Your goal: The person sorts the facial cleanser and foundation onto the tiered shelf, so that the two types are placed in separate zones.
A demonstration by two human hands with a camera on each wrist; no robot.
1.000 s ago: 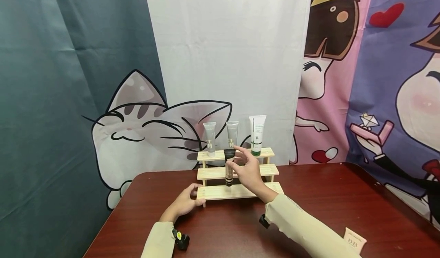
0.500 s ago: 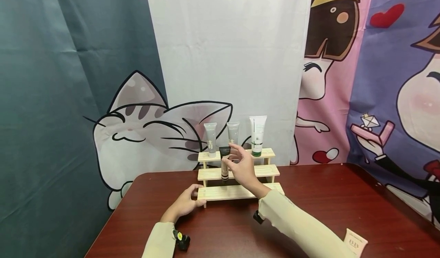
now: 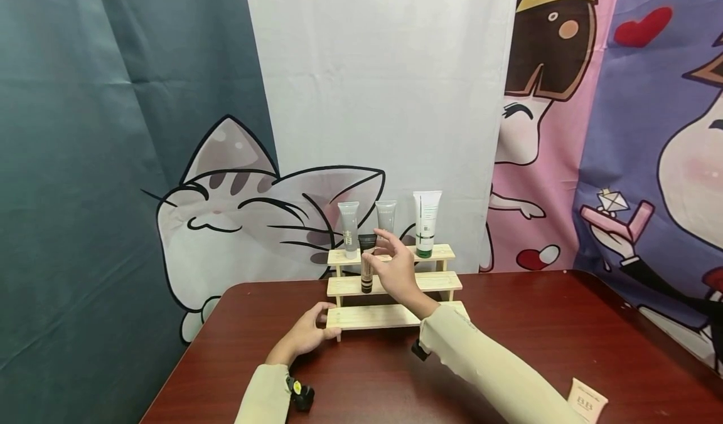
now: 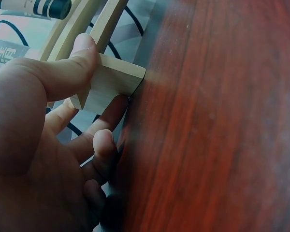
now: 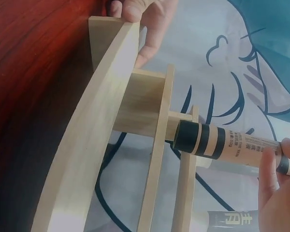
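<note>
A three-tier wooden display stand (image 3: 369, 317) stands on the table. My left hand (image 3: 305, 331) grips the left end of its lowest tier, thumb in front and fingers behind, as the left wrist view shows. My right hand (image 3: 397, 275) pinches a beige cosmetic tube (image 5: 237, 145) with black ends and dark bands. That tube is upright, its banded end down in front of the middle tier (image 3: 420, 282); in the right wrist view this end appears apart from the wood. On the top tier stand two grey tubes (image 3: 349, 226) (image 3: 386, 214) and a white tube (image 3: 426, 223) with a green cap.
A pale pink tube marked BB (image 3: 587, 400) lies at the lower right of the reddish-brown table (image 3: 361, 380), beyond the right sleeve (image 3: 486, 361). Behind the table hangs a printed curtain (image 3: 384, 98) with cartoon figures.
My right hand has carried the beige tube slightly left and upward, from in front of the lowest tier to the middle tier. The left hand keeps its grip on the stand.
</note>
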